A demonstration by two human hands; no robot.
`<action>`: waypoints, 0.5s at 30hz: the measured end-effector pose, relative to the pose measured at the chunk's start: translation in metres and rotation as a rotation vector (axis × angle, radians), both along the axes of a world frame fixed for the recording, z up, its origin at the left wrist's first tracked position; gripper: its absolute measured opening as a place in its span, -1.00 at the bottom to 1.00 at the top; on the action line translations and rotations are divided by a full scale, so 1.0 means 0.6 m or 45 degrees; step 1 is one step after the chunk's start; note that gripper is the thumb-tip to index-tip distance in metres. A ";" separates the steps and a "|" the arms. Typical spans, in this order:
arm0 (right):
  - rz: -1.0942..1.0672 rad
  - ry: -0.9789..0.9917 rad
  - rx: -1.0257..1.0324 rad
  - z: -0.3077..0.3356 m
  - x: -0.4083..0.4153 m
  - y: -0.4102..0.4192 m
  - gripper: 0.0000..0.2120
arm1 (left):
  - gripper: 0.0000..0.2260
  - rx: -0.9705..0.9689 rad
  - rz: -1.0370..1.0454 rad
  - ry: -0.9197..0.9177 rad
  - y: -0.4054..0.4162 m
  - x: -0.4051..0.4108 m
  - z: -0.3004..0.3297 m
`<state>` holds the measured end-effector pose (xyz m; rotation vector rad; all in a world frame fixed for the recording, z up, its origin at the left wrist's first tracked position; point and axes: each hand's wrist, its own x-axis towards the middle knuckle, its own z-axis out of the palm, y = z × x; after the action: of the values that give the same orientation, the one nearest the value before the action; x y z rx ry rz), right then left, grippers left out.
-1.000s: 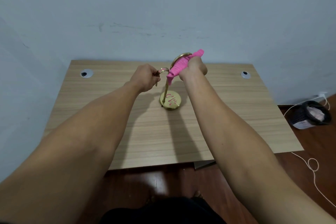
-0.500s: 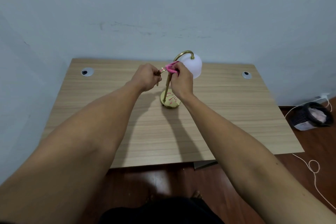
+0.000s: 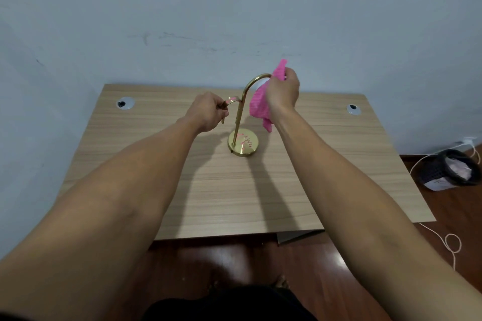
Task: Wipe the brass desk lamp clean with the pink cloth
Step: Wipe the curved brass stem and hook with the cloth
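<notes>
The brass desk lamp (image 3: 238, 117) stands upright on the wooden desk (image 3: 221, 190), its round base toward the desk's middle. Its stem curves over at the top to the right. My left hand (image 3: 208, 111) grips the small curved brass handle on the stem's left side. My right hand (image 3: 283, 91) holds the pink cloth (image 3: 259, 105) against the top end of the curved arm. The cloth hangs down to the right of the stem. My right hand and the cloth hide nearly all of the white shade.
Two round cable holes (image 3: 125, 103) (image 3: 353, 108) sit at the desk's back corners, close to the blue-grey wall. A black mesh bin (image 3: 455, 169) and a white cord (image 3: 448, 240) lie on the dark wooden floor to the right.
My right hand with the pink cloth has gone from the stem up and right to the top of the curved arm, covering the white shade. My left hand has stayed on the handle.
</notes>
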<state>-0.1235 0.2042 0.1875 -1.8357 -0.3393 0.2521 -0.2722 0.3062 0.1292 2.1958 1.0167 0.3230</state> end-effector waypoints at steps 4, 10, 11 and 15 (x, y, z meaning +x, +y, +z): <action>0.302 -0.448 -0.120 -0.024 -0.022 -0.011 -0.53 | -0.91 -0.008 0.028 -0.026 -0.001 0.001 -0.004; 0.653 -1.191 -0.420 -0.076 -0.040 -0.027 -0.59 | -0.91 -0.078 0.062 -0.082 -0.001 0.001 -0.009; 0.710 -1.236 -0.468 -0.085 -0.042 -0.029 -0.60 | -0.90 -0.105 0.074 -0.102 -0.001 0.001 -0.011; 0.608 -0.779 -0.158 -0.100 -0.070 -0.023 -0.56 | -0.86 -0.267 0.131 -0.241 -0.008 -0.003 -0.021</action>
<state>-0.1652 0.1905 0.1277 -1.9036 -1.2159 0.0264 -0.2739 0.3016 0.1165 1.8915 1.0120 0.4420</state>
